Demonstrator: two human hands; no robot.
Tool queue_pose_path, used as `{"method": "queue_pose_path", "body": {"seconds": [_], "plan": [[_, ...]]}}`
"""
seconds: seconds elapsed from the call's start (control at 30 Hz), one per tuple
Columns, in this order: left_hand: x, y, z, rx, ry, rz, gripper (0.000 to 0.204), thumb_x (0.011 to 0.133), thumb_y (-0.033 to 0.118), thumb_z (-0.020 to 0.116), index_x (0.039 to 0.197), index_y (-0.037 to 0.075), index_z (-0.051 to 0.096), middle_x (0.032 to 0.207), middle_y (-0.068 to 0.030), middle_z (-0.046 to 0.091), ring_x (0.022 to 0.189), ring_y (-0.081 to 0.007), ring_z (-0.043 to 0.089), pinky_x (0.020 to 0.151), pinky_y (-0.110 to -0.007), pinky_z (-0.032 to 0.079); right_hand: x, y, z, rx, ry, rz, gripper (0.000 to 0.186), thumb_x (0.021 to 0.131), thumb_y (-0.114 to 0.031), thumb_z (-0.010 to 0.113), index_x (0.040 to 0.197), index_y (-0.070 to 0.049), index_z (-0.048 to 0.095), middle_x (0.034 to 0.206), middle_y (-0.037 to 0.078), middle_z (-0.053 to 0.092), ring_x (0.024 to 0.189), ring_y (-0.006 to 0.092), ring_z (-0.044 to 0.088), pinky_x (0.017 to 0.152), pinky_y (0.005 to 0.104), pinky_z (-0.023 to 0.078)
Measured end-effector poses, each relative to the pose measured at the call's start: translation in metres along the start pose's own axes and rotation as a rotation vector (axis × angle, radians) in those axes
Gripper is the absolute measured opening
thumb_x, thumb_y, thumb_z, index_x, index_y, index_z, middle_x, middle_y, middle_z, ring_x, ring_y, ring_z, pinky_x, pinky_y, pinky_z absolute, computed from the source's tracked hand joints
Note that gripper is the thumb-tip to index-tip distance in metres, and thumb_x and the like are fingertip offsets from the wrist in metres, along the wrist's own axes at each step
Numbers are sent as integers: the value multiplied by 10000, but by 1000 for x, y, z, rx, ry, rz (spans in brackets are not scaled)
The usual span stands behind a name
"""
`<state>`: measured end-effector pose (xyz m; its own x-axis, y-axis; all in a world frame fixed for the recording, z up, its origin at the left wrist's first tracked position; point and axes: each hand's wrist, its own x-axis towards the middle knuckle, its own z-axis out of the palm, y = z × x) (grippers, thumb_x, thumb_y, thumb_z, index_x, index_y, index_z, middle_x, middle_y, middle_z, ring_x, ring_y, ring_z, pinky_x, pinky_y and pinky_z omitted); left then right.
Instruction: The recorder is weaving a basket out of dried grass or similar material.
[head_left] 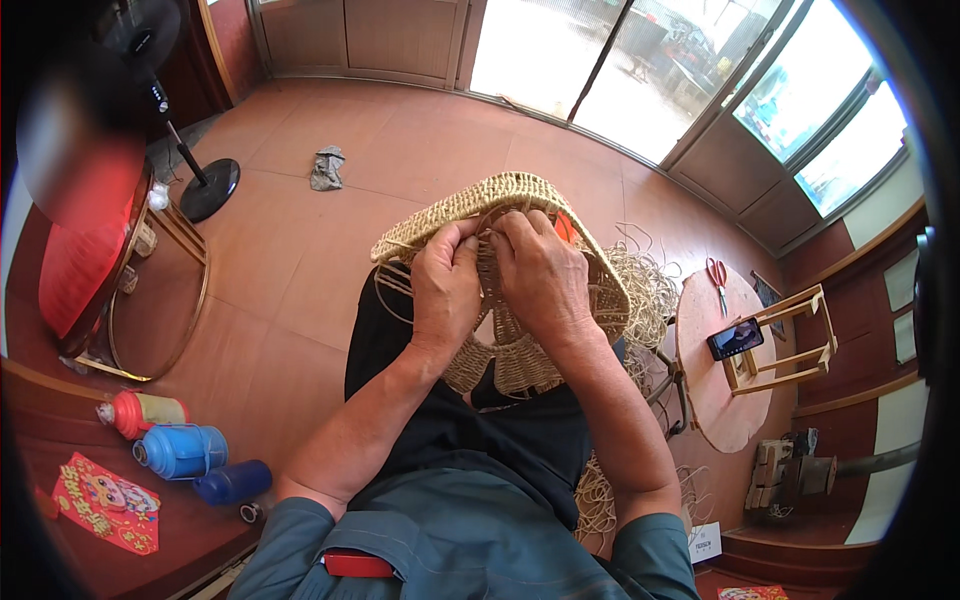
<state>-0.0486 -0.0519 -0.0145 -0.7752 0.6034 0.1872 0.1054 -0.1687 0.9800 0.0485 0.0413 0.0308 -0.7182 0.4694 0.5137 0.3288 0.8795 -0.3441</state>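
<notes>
A pale straw-coloured woven basket (430, 223) rests tilted on my dark-trousered lap, its braided rim arching across the middle of the view. My left hand (447, 285) is closed on the weave just below the upper rim, thumb and fingers pinched. Beside it, my right hand (540, 275) has its fingers curled into the same spot, close to my left fingertips; the strand between them is mostly hidden. An orange object (563, 228) shows partly behind the basket, too hidden to identify. Loose straw cord (645, 285) lies tangled at the right of the basket.
A round board (705, 400) at right holds red-handled scissors (720, 285), a phone (735, 338) and a wooden frame (800, 376). A standing fan (208, 190) and red-topped furniture (75, 285) are at left, near flasks (180, 452). Grey cloth (327, 168) lies on the floor before glass doors (540, 50).
</notes>
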Motion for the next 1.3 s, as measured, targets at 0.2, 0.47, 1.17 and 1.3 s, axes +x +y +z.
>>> {"method": "queue_pose_path", "body": {"seconds": [0.2,0.47,1.17,1.3], "plan": [[-7,-6,-8,321,30,261,233,1131,59,600,1303,-23,733,1154,-211,798,1028,-289,786,893,-389,602,-21,1,-2,22,3,-102,135,1083,-184,688,1056,-74,614,997,130,638,825,367,729,700,505,583],[-8,-5,-17,498,59,488,216,1082,52,684,1282,-18,728,1106,-197,777,990,-368,774,847,-439,603,-67,-9,-41,286,-78,58,133,1037,-152,761,1011,-56,672,932,120,677,803,360,715,678,473,560],[2,-3,-3,105,191,66,143,1115,100,724,1058,-2,642,884,-38,729,778,-97,745,701,-271,651,-50,-3,-32,440,18,167,175,1052,-176,765,1155,-36,779,1012,141,782,797,284,749,738,393,597],[2,-6,-2,57,207,68,131,1109,98,732,1094,-14,667,880,-43,731,753,-85,724,695,-265,636,-41,0,-24,438,11,224,177,1038,-167,773,1159,-38,780,1027,147,792,843,290,776,763,402,607]]}}
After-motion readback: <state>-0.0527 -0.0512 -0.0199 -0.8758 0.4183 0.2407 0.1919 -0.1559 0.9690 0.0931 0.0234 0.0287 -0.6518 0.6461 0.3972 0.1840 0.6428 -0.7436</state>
